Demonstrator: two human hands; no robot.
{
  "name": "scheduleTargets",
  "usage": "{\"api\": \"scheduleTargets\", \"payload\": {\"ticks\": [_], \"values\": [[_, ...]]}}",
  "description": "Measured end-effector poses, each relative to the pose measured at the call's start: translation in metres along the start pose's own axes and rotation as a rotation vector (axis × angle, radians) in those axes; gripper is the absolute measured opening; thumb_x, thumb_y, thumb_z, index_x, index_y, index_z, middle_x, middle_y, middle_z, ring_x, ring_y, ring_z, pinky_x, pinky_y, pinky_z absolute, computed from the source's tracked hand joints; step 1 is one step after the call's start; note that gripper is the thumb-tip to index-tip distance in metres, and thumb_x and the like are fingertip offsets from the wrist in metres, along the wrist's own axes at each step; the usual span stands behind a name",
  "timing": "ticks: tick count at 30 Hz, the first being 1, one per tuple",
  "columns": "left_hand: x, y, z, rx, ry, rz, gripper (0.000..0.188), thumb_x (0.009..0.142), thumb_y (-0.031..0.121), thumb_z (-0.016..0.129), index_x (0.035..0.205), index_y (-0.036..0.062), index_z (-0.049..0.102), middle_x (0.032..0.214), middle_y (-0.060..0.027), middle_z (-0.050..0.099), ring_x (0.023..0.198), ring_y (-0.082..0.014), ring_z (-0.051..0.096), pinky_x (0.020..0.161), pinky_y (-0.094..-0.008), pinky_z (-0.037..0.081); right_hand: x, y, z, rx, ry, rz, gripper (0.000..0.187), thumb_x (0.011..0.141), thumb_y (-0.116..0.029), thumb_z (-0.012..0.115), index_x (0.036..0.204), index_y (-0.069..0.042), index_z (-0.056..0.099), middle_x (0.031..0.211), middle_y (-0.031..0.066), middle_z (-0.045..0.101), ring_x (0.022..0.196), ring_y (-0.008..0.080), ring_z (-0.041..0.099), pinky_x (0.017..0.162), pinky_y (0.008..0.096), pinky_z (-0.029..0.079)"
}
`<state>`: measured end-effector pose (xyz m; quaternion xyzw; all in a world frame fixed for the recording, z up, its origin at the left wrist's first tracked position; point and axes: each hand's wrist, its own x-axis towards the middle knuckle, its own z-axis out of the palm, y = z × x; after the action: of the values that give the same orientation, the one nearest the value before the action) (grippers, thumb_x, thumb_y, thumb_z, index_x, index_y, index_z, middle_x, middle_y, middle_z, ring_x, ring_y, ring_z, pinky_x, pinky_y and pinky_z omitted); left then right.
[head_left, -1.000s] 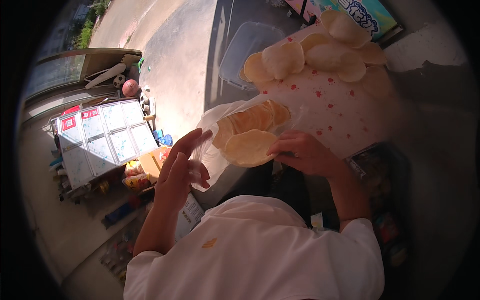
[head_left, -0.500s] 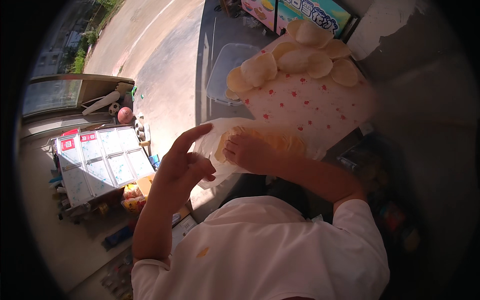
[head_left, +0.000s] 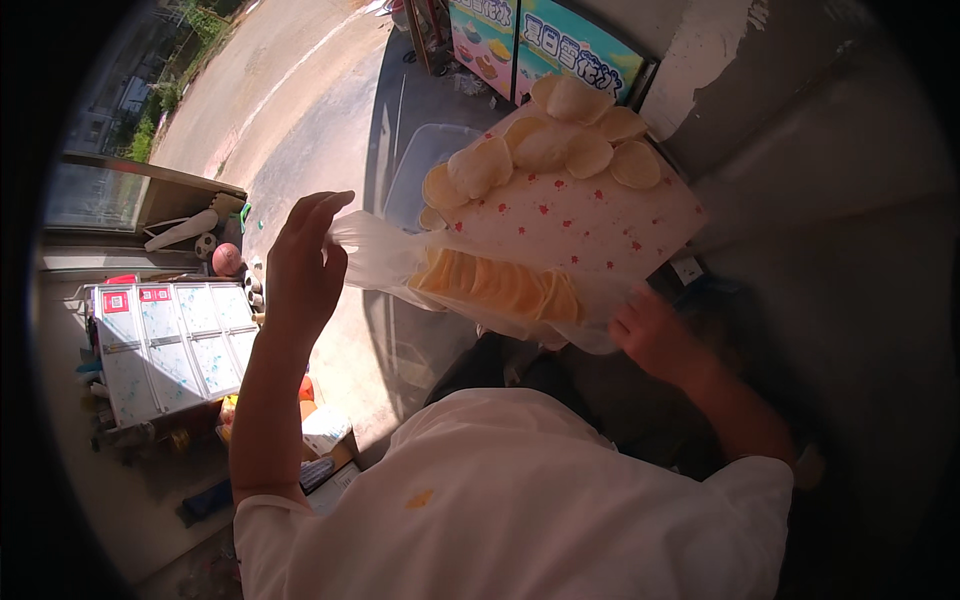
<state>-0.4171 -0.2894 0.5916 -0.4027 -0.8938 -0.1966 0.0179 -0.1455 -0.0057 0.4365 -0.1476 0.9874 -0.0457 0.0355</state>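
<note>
While the open mouth of a clear plastic bag (head_left: 400, 262) is pinched in the grip of the left hand (head_left: 303, 262), its closed far end is clamped from below by the right hand (head_left: 655, 335). A row of round pale crackers (head_left: 505, 285) is held inside the bag, stretched level between both hands. Beyond it, loose crackers (head_left: 560, 135) are spread on a white red-dotted counter (head_left: 590, 215). At left, a white-topped cabinet (head_left: 170, 345) is seen.
</note>
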Motion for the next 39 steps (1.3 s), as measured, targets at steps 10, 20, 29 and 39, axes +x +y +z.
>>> {"api": "scheduleTargets", "payload": {"ticks": [10, 20, 29, 39], "values": [[0.039, -0.006, 0.009, -0.125, 0.227, 0.145, 0.028, 0.083, -0.006, 0.047, 0.102, 0.0057, 0.063, 0.1, -0.0145, 0.063, 0.093, -0.0318, 0.062, 0.082, -0.0347, 0.049, 0.015, 0.043, -0.123, 0.154, 0.815, 0.308, 0.017, 0.081, 0.002, 0.057, 0.096, -0.004, 0.061, 0.094, 0.009, 0.059, 0.088, 0.0274, 0.057, 0.077, 0.0364, 0.046], [0.073, 0.057, -0.014, -0.414, 0.385, 0.052, 0.031, 0.084, 0.003, 0.053, 0.114, 0.0082, 0.058, 0.107, -0.0125, 0.061, 0.091, -0.0282, 0.063, 0.08, -0.0343, 0.049, 0.021, 0.048, -0.177, 0.888, 1.042, 0.269, 0.015, 0.088, 0.006, 0.049, 0.099, 0.0, 0.058, 0.104, 0.0062, 0.061, 0.09, 0.0107, 0.058, 0.082, 0.025, 0.046], [0.074, 0.019, -0.006, -0.235, 0.375, 0.046, 0.02, 0.091, 0.012, 0.054, 0.109, 0.0084, 0.064, 0.102, -0.0104, 0.065, 0.089, -0.0225, 0.065, 0.077, -0.0326, 0.052, 0.025, 0.075, -0.151, 0.874, 1.071, 0.34, 0.017, 0.088, 0.004, 0.053, 0.103, 0.001, 0.058, 0.106, 0.0092, 0.06, 0.098, 0.0129, 0.057, 0.087, 0.0265, 0.046], [0.05, 0.005, 0.031, -0.258, -0.056, -0.157, 0.025, 0.091, 0.021, 0.053, 0.111, 0.0083, 0.061, 0.096, -0.0147, 0.066, 0.089, -0.0304, 0.064, 0.079, -0.0362, 0.048, 0.01, 0.056, -0.111, 0.466, 0.743, 0.433, 0.012, 0.084, 0.005, 0.054, 0.093, -0.001, 0.058, 0.094, 0.0068, 0.06, 0.08, 0.0169, 0.06, 0.069, 0.0278, 0.047]]}}
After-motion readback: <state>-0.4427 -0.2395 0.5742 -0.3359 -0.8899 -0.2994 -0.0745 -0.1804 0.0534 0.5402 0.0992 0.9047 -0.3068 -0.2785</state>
